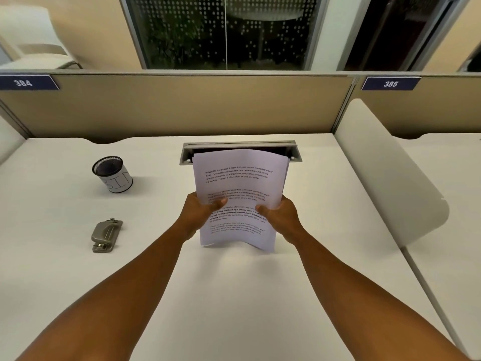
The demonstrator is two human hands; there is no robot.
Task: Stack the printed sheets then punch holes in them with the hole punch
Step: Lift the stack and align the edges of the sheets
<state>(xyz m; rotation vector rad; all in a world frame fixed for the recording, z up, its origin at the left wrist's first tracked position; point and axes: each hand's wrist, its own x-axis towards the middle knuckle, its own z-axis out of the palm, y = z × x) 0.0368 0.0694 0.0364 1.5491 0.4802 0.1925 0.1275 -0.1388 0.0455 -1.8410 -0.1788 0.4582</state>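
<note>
A stack of white printed sheets (pixel 239 183) stands upright on the desk's middle, its bottom edge resting on the white desk (pixel 234 295) and slightly curled. My left hand (pixel 201 211) grips the stack's left edge, thumb on the front page. My right hand (pixel 279 211) grips the right edge the same way. The top edges of the sheets look slightly uneven. A grey metal hole punch (pixel 106 235) lies flat on the desk to the left, well apart from both hands.
A black mesh cup (pixel 112 173) with a white label stands at the back left. A grey cable tray slot (pixel 240 147) sits behind the sheets. A tan partition (pixel 182 108) closes the back; a white rounded divider (pixel 385 173) bounds the right side.
</note>
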